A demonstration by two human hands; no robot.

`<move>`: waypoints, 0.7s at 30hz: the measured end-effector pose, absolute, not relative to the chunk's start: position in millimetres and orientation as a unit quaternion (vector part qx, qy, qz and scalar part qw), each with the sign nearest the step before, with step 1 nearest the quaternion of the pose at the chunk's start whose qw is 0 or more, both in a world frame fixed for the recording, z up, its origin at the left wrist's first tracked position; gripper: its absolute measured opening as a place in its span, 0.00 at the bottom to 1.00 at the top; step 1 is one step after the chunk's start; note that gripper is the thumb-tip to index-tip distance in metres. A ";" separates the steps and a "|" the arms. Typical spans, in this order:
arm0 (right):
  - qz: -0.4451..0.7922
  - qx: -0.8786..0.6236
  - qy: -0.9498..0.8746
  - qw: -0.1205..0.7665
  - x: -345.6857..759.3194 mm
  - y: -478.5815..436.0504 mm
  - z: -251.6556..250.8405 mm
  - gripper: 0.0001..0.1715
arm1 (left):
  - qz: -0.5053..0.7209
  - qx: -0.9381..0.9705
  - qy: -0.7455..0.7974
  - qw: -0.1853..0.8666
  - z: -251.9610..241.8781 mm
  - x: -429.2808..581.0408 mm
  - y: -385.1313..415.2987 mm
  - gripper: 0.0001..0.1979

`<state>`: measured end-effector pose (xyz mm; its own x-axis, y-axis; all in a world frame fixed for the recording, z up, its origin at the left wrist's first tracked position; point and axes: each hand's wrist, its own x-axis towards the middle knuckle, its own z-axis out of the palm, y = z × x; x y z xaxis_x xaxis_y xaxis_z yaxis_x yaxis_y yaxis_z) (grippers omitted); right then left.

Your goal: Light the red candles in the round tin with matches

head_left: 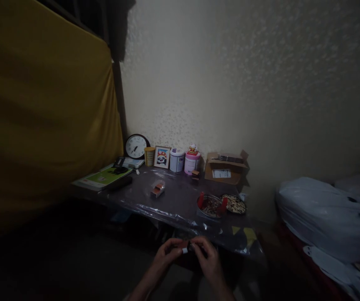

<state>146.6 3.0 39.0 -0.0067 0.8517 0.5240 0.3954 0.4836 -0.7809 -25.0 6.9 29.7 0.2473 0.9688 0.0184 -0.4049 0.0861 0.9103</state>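
Small dark object (189,248) with a pale end, perhaps cylindrical, level at the table's near edge.

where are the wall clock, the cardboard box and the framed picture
wall clock (136,146), head view, middle of its white face
cardboard box (225,172), head view, front wall near the label
framed picture (162,157), head view, middle of the cartoon print

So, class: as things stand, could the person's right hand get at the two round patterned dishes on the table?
Probably yes. The right hand is at the table's near edge, sharing a small object with the left hand. The dishes lie just beyond, with nothing between; it would have to let go first.
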 end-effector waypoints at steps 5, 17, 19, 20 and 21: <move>0.202 -0.447 -0.688 0.534 146.7 3.1 40.3 0.07 | 0.524 0.429 0.343 0.651 32.1 -24.7 6.4 0.18; 0.147 -0.480 -0.671 0.546 143.5 -2.1 57.4 0.09 | 0.535 0.385 0.353 0.664 35.9 -16.7 5.1 0.12; 0.138 -0.476 -0.665 0.558 142.7 -2.8 64.0 0.09 | 0.539 0.380 0.349 0.666 46.8 -14.5 2.0 0.12; 0.131 -0.471 -0.663 0.567 142.1 -3.5 68.7 0.09 | 0.542 0.376 0.349 0.665 52.5 -13.4 0.7 0.13; 0.123 -0.465 -0.661 0.576 141.6 -4.4 74.1 0.09 | 0.546 0.371 0.349 0.665 57.7 -12.3 -0.2 0.13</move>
<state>141.6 -4.4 74.1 0.0961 0.7556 0.6479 0.4730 0.5381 -0.6977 -12.3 -0.2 57.7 0.1602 0.9854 -0.0581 -0.4671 0.1276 0.8749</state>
